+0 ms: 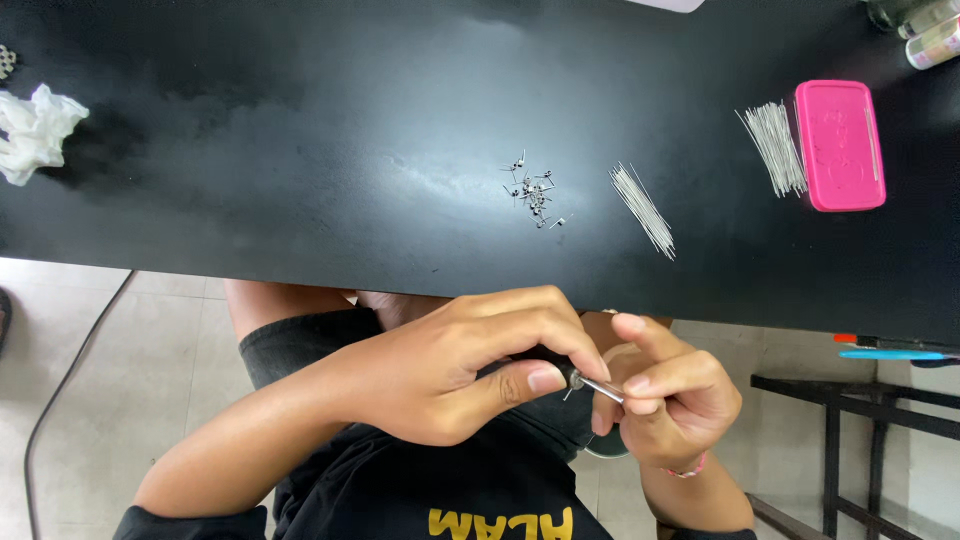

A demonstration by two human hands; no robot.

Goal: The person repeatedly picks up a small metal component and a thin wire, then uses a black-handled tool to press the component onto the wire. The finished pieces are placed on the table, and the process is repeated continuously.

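The long black matte tabletop lies beyond both hands, which work below its near edge, over the lap and the pale tiled floor.

The left hand is curled closed around a small dark-handled tool; only the tool's front end shows past the thumb. The right hand is nearly closed, thumb and forefinger pinching a thin silver metal pin that bridges the two hands, its near end at the tool tip.

Risks, largest item first:
- The work is held off the table. In my judgement a pin that slips from the pinch would fall to the lap or floor and be hard to recover.
- The flat pink rectangular case, far beyond the right hand, has a fan of straight silver wires touching its near-left side. A sleeve swept across could scatter them.
- The second bundle of straight silver wires, beyond the right hand, is loose and could roll.
- The small heap of short bent metal pieces, beyond the left hand, is unconfined; the pieces could tangle or be brushed off.

Hidden or unclear:
- The tool handle is covered by the left hand's fingers; its type cannot be told.
- How the pin meets the tool tip is too small to resolve.
- The white crumpled tissue, far left, and the jars at the far right corner are cut off by the frame.
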